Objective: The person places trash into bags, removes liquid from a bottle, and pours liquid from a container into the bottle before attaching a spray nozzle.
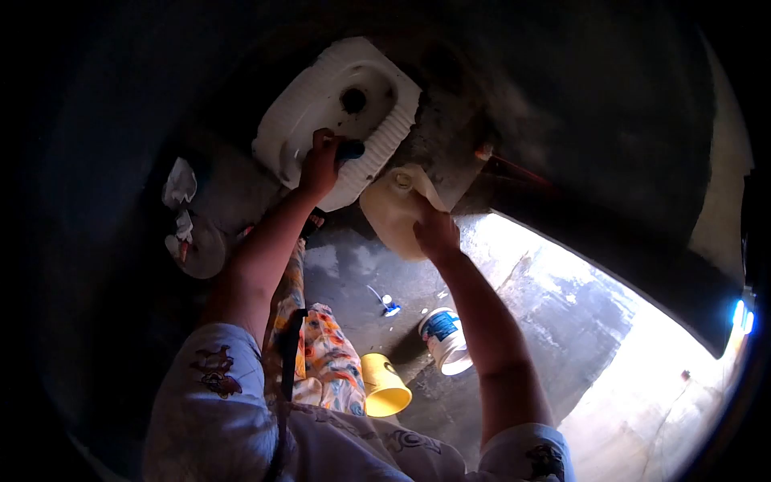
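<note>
Over the near edge of a white squat toilet [309, 108] with ribbed footrests, my left hand [320, 165] is closed around a small dark object [350, 149], too dim to name. My right hand [438, 231] grips a pale, cream-coloured plastic jug [389, 215] just right of the toilet. The jug is tilted, and its round mouth shows near the top. A dark drain hole lies in the toilet basin beyond my left hand.
A yellow cup [385, 387] and a white tub with a blue label [446, 339] lie on the grey floor near me. A small blue-and-white item [390, 306] is beside them. Crumpled white scraps [179, 183] are at the left. Bright light crosses the floor at right.
</note>
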Motion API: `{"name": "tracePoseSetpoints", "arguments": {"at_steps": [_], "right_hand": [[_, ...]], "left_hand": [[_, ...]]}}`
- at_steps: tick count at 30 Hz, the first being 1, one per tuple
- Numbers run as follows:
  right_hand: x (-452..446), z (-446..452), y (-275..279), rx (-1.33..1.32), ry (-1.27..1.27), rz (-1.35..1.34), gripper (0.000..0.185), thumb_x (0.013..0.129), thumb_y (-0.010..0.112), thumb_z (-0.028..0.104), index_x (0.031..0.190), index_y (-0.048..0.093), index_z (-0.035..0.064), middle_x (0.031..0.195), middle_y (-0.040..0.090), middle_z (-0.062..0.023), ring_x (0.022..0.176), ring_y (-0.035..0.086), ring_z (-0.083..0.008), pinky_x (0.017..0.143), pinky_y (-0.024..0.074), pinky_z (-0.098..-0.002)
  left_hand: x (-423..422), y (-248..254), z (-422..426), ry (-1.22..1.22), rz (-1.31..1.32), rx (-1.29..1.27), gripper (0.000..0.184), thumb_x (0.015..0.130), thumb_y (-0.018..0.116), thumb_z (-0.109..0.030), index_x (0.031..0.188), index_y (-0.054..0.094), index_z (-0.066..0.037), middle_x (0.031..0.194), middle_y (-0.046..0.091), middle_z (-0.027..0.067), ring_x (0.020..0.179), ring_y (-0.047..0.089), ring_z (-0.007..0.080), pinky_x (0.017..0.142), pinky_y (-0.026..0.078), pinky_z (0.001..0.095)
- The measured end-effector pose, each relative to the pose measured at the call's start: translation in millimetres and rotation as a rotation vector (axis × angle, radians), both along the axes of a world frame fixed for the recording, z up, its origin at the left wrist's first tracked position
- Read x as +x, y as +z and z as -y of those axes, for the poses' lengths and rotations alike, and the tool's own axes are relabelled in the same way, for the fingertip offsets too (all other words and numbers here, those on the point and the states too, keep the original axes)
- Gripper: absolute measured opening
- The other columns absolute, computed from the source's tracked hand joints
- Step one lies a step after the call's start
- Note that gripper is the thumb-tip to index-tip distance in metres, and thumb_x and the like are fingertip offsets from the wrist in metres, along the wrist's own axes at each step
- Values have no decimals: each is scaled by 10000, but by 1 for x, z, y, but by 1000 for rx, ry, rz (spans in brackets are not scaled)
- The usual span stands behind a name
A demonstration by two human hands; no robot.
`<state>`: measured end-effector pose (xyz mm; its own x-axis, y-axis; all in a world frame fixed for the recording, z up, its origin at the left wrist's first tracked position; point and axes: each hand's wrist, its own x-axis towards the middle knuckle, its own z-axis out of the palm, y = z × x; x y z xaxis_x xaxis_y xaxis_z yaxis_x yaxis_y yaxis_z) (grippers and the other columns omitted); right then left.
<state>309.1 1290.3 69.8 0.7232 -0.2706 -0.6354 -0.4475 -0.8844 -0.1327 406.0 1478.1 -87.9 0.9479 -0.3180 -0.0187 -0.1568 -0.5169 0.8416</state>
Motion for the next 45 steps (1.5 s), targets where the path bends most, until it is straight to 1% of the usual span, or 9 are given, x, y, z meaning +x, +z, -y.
{"name": "tracePoseSetpoints", "arguments": {"at_steps": [6,9,18,25,27,30,31,36,45], "right_hand": [[-105,32,-30,93,-300,241,653,734,589,155,1311,300,254,857,620,-188,812,585,-386,722,471,-453],[-161,35,-34,138,-676,267,714,726,625,202,1329,243,212,848,615,-212,807,581,-399,711,464,-463],[-356,-23,-102,-10,-1425,202,357,644,677,221,886,545,-6,825,603,-228,803,585,-376,708,468,-425],[-520,-111,-154,-154,-1879,181,411,620,676,223,945,577,-9,848,622,-208,827,615,-320,747,478,-386],[-555,-130,-156,-175,-2024,155,373,627,683,172,932,574,-13,816,634,-186,739,636,-280,687,496,-362],[-613,-162,-188,-12,-2320,140,376,616,692,194,908,560,-2,916,613,-198,888,590,-327,771,460,-392],[-624,-177,-201,-174,-2254,147,288,657,667,115,896,567,-11,733,623,-135,536,606,-190,521,490,-321],[-675,-221,-246,-253,-2435,69,239,661,656,99,854,556,1,738,620,-120,557,607,-185,529,490,-308],[-766,-234,-335,-309,-2857,198,224,664,628,46,866,547,-10,776,618,-118,571,608,-182,525,489,-298]], "left_hand": [[-16,20,36,-17,43,32,403,672,672,-33,1041,518,-82,1146,389,117,965,507,340,751,454,420],[-33,12,51,-126,178,152,422,673,685,-38,1055,510,-77,1168,387,115,1001,489,335,759,455,413],[-102,-6,95,-540,175,163,416,709,656,-59,1088,484,-52,1168,373,144,1090,388,307,891,367,398],[-236,3,164,-1059,-5,29,395,730,655,-147,1083,495,-67,1149,362,121,1061,408,288,926,332,373],[-275,0,183,-1167,-33,17,397,728,659,-108,1089,499,-66,1149,356,105,1031,436,261,898,362,354],[-339,-9,207,-1247,-216,-59,415,685,660,26,1060,503,-56,1134,348,85,1008,447,228,876,384,329],[-358,-12,212,-1266,-246,-60,439,655,655,102,1039,503,-48,1123,343,74,995,448,211,869,389,314],[-446,-39,241,-1382,-427,-85,440,637,670,87,1015,474,-19,1095,366,72,977,445,203,868,373,291],[-607,-118,298,-1727,-162,64,441,645,694,-19,1029,481,-50,1104,394,100,1000,462,263,843,403,333]]}}
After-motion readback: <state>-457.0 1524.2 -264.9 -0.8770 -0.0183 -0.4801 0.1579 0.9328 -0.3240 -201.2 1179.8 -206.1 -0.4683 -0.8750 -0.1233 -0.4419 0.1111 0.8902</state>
